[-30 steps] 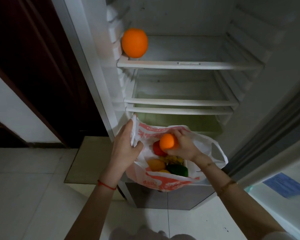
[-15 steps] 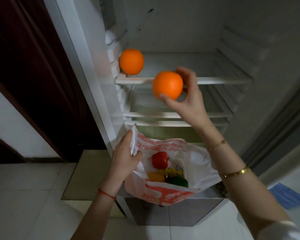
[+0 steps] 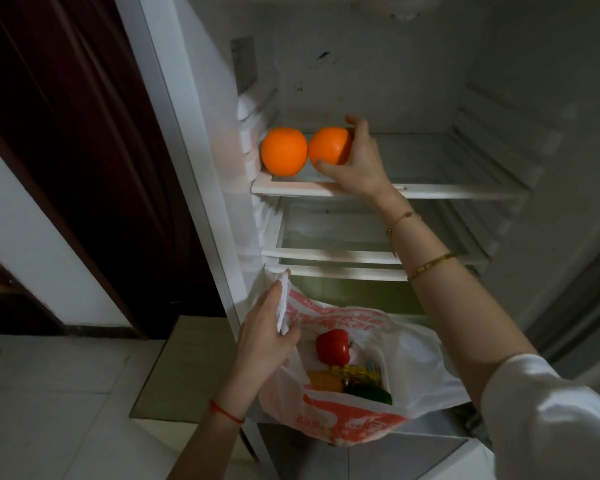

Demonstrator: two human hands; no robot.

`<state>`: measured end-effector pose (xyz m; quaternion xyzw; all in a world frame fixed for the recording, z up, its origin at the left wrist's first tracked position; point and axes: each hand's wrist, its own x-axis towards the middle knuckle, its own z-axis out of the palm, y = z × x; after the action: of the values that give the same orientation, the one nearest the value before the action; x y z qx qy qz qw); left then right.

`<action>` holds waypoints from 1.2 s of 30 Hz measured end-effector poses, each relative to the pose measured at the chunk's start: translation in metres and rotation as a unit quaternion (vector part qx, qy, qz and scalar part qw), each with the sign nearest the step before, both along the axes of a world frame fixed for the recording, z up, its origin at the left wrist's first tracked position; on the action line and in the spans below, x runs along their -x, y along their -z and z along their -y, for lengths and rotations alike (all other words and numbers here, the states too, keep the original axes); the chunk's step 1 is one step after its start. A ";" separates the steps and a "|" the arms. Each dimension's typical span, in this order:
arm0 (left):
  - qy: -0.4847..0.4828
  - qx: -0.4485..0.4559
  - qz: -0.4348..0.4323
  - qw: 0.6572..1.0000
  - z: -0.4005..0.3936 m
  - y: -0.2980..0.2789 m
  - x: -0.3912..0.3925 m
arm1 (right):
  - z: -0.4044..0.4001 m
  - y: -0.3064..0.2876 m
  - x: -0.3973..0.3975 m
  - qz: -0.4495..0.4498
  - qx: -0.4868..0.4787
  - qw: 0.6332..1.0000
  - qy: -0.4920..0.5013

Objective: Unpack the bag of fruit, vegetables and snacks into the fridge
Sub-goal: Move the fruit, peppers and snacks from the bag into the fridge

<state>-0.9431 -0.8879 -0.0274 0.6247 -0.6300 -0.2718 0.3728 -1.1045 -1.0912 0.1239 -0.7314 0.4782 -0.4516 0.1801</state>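
Note:
The fridge stands open with its top shelf (image 3: 430, 192) at chest height. One orange (image 3: 284, 151) rests at the shelf's left end. My right hand (image 3: 355, 164) holds a second orange (image 3: 328, 148) on the shelf, touching the first one. My left hand (image 3: 265, 336) grips the rim of a white and red plastic bag (image 3: 347, 424) that hangs open below, in front of the lower fridge. Inside the bag lie a red pepper (image 3: 333, 346), a yellow item (image 3: 321, 379), a green vegetable (image 3: 369, 394) and a yellow snack packet (image 3: 357, 372).
Two lower glass shelves (image 3: 329, 252) sit under the top one, above a greenish drawer (image 3: 354, 292). A dark wooden door (image 3: 84, 150) stands to the left. The fridge door edge (image 3: 575, 306) runs along the right. Pale floor tiles (image 3: 49, 410) and a mat (image 3: 184, 368) lie below.
My right hand lifted the second orange out of the bag, carried it up and left, and brought it down onto the top shelf against the first orange. My left hand stayed on the bag.

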 end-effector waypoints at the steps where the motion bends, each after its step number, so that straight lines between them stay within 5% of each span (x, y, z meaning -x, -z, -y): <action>1: 0.000 -0.001 -0.002 1.000 0.000 0.000 0.000 | 0.001 0.001 0.000 -0.001 -0.001 1.000 0.001; 10: 0.003 0.009 -0.002 1.000 -0.004 -0.001 -0.001 | -0.012 0.001 0.007 0.012 0.004 1.000 0.018; 21: 0.005 0.030 0.001 1.000 -0.021 -0.002 0.001 | -0.108 0.044 0.041 0.058 0.203 0.973 0.089; 30: 0.015 0.026 0.015 0.999 -0.044 0.001 0.009 | -0.163 0.193 0.043 -0.108 -0.056 0.989 -0.083; 36: 0.019 0.036 0.002 0.999 -0.058 0.001 0.013 | -0.173 0.269 0.037 -0.317 -0.282 0.900 -0.098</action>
<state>-0.9561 -0.8302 -0.0288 0.5995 -0.6516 -0.2545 0.3889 -1.1419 -0.9184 -0.1452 -0.7974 0.5434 -0.0222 0.2614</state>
